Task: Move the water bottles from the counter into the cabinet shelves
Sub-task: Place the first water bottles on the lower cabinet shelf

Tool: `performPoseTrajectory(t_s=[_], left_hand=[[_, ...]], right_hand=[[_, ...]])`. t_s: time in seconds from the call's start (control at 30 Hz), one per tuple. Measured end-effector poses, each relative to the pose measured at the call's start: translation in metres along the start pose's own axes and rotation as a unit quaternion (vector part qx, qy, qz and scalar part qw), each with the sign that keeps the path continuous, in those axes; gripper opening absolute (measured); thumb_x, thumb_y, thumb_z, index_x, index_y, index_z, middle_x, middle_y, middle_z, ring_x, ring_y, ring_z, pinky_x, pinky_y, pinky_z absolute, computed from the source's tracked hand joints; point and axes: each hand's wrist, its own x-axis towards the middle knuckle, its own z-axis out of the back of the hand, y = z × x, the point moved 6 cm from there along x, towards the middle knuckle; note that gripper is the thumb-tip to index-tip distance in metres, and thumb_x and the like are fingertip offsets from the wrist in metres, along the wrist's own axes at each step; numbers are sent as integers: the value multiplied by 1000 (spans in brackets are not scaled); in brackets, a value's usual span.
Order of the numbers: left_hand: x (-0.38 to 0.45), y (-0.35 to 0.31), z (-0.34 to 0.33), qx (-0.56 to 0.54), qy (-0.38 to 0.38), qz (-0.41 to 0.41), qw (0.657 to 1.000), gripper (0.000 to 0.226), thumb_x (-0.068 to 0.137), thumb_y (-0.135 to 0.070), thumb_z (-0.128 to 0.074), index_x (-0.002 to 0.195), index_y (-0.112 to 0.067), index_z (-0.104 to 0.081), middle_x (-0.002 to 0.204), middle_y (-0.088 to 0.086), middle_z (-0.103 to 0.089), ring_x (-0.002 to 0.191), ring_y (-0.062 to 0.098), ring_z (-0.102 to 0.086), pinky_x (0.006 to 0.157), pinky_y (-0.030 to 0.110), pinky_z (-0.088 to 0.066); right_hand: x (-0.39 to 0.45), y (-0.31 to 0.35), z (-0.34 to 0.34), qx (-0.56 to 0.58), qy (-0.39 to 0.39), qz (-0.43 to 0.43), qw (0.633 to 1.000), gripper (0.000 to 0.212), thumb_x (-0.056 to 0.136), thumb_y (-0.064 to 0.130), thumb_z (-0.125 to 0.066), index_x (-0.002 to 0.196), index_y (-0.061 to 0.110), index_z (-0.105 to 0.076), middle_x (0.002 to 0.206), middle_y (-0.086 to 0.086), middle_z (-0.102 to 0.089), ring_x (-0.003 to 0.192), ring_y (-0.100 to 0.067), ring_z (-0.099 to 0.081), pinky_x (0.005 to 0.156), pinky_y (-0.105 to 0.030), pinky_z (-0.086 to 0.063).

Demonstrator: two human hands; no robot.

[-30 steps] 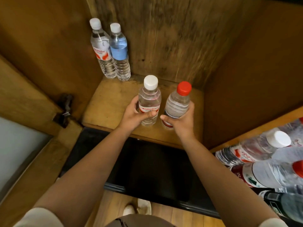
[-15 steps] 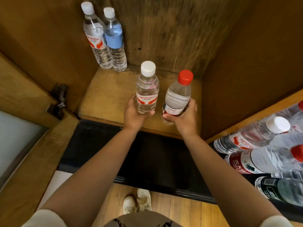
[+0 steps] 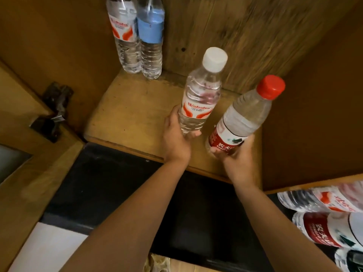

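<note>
My left hand (image 3: 175, 139) grips the base of a white-capped water bottle (image 3: 202, 91) with a red and white label, held over the wooden cabinet shelf (image 3: 127, 114). My right hand (image 3: 234, 160) grips the bottom of a red-capped bottle (image 3: 247, 114) with a red label, tilted to the right. Both bottles are above the front half of the shelf. Two bottles stand upright in the shelf's back left corner, one with a red and white label (image 3: 123, 34) and one with a blue label (image 3: 151, 36).
Several more bottles (image 3: 324, 216) lie on the dark counter (image 3: 117, 193) at the lower right. The cabinet's side wall (image 3: 314, 105) rises close on the right. A dark hinge (image 3: 53, 110) sits on the left side panel. Floor shows below the counter edge.
Both hands have lifted and tilted their bottles to the right, the red-capped one more strongly. The view has shifted down and closer, cutting off the tops of the two back bottles.
</note>
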Motion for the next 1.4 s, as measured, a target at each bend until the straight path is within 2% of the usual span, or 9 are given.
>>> performPoseTrajectory(t_s=[0.17,0.27,0.47,0.57,0.8,1.0,1.1,1.3,1.4], left_hand=[[33,1,-5,-13,-1,-17,1000,79,70,-15,-79,137,-21,-39,131,2,-54,119,21,-52,95,42,-46],[60,5,-7,-15,-30,10,999,80,68,-14,-80,135,-20,-36,128,1,-58,112,21,-57,87,32,-46],[115,8,-8,-50,-49,15,997,54,67,-12,-80,108,-14,-45,99,-5,-62,86,14,-56,75,23,-40],[139,9,-7,-59,-72,8,996,54,69,-11,-79,111,-12,-45,109,1,-63,90,14,-57,78,23,-42],[172,12,3,-59,-140,-10,988,57,67,-14,-81,116,-12,-52,126,5,-54,112,21,-56,94,34,-46],[171,16,3,-82,-201,21,976,49,62,-17,-83,94,-14,-46,116,6,-55,96,16,-54,72,11,-33],[166,18,2,-79,-220,6,972,38,66,-16,-81,85,-12,-49,113,9,-52,91,16,-49,71,6,-26],[162,16,3,-81,-241,-32,967,41,75,-11,-73,111,-3,-56,117,11,-54,107,22,-52,82,10,-35],[160,14,1,-68,-243,-47,967,35,80,-11,-69,112,-2,-56,121,12,-51,115,25,-49,99,32,-41]], right_hand=[[38,22,-19,-5,-55,-5,998,82,60,23,-85,122,21,-32,122,4,-55,112,-13,-50,84,-29,-39],[64,35,-34,-31,-62,12,998,81,59,25,-86,120,18,-34,124,-1,-56,116,-23,-53,83,-30,-40],[110,59,-60,-46,-57,34,997,79,59,27,-86,118,16,-34,124,-2,-56,114,-27,-54,94,-41,-45],[127,70,-74,-58,-56,47,996,79,59,28,-85,119,16,-34,125,-2,-56,115,-26,-54,88,-35,-42],[156,91,-98,-85,-45,52,994,82,59,32,-85,120,15,-33,125,-4,-56,113,-29,-55,90,-41,-44],[165,97,-104,-95,-46,39,994,82,60,34,-84,121,16,-32,125,-4,-56,113,-29,-55,90,-41,-44],[167,97,-105,-97,-45,43,993,82,59,35,-85,119,17,-32,124,-4,-56,113,-29,-55,90,-42,-44],[166,94,-106,-96,-42,65,992,80,60,34,-84,118,16,-32,124,-3,-56,112,-25,-55,89,-41,-46],[166,94,-105,-97,-46,72,992,80,59,37,-85,116,16,-32,123,-2,-56,110,-25,-56,91,-43,-47]])
